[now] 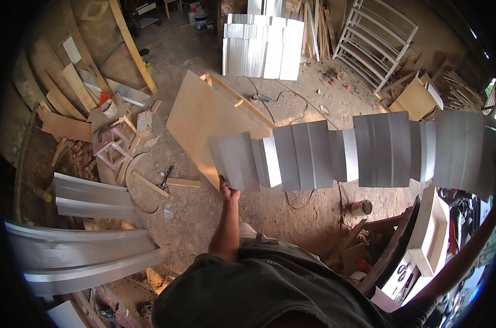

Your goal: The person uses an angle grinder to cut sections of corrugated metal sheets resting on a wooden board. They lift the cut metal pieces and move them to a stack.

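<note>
A long ribbed grey metal sheet [302, 156] stretches across the view in front of me, raised above the floor. My left hand [229, 189] is closed on the near edge of its left end, with the thumb showing and the other fingers partly hidden by the sheet. Reaching far out to the right, my right arm [472, 249] meets the sheet's other end. The right hand's fingers are lost in the dark rim. Behind the sheet's left end lies a plywood panel [204, 123] with a wooden frame, partly covered by the metal.
More ribbed sheets [261, 49] stand upright at the back; others [89, 249] lie at left. A white metal rack [376, 44] leans at back right. An angle grinder [259, 98] with a cord, a can [361, 207] and wood scraps [149, 183] are on the floor.
</note>
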Demonstrator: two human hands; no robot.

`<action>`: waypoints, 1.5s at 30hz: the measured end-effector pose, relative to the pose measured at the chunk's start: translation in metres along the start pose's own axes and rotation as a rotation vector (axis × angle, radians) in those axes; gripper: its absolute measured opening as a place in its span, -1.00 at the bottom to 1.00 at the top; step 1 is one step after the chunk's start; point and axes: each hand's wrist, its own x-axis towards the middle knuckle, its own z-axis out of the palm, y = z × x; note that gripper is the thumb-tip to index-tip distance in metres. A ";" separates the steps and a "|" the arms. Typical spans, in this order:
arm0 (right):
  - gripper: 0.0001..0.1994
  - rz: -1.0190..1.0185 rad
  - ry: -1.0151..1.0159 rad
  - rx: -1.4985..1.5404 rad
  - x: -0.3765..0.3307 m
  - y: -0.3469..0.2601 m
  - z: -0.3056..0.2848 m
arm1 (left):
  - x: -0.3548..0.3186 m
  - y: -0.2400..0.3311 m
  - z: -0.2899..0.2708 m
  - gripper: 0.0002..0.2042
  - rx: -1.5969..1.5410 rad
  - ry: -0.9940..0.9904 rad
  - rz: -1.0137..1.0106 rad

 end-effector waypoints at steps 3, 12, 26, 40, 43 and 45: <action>-0.62 -0.278 -0.047 -0.215 0.039 0.161 0.040 | 0.008 0.024 0.001 -0.50 0.405 0.004 0.164; -0.64 0.011 -0.446 0.204 -0.027 0.088 0.462 | -0.012 0.112 0.123 -0.33 0.996 0.394 0.462; -0.59 0.260 -0.281 0.273 0.045 0.101 0.602 | 0.144 0.087 0.135 -0.43 1.045 0.447 0.534; -0.53 0.135 -0.182 0.214 0.236 0.341 0.688 | 0.349 -0.161 0.072 -0.48 1.090 0.623 0.516; -0.55 0.110 -0.368 0.085 0.335 0.377 0.713 | 0.355 -0.223 0.053 -0.49 1.047 0.828 0.549; -0.57 0.009 -0.399 0.115 0.397 0.379 0.734 | 0.349 -0.262 0.046 -0.50 0.961 0.852 0.622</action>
